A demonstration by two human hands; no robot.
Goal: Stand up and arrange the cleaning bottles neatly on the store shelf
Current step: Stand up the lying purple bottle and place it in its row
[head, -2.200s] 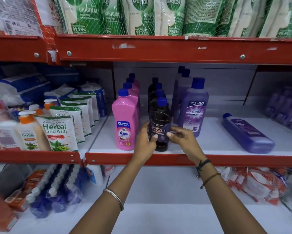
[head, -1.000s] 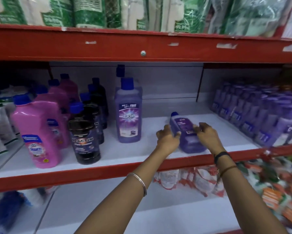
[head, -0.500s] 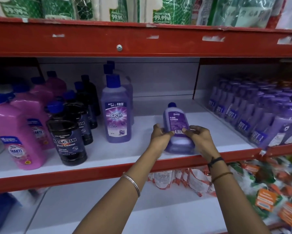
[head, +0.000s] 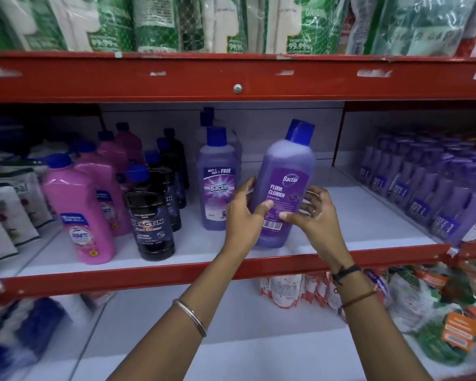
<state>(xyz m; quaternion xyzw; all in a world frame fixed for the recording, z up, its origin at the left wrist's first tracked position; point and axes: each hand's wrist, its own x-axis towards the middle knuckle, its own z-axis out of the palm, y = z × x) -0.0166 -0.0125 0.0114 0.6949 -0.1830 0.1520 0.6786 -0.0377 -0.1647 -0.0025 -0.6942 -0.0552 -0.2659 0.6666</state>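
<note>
A purple lavender floor cleaner bottle with a blue cap stands nearly upright, tilted a little to the right, near the front of the white shelf. My left hand grips its left side and my right hand its right side, thumbs on the label. To its left stands a row of purple Bactin bottles, then a row of black Bactin bottles, then pink bottles, all upright in rows that run to the back.
The red shelf lip runs along the front. Many small purple bottles fill the bay to the right behind a red divider. Green refill pouches hang above. Packets lie on the lower shelf, herbal pouches at far left.
The purple bottle lay on its side with both hands on it; it has been tipped up onto its base. Earlier both hands were on the black bottle. The view has shifted right.
</note>
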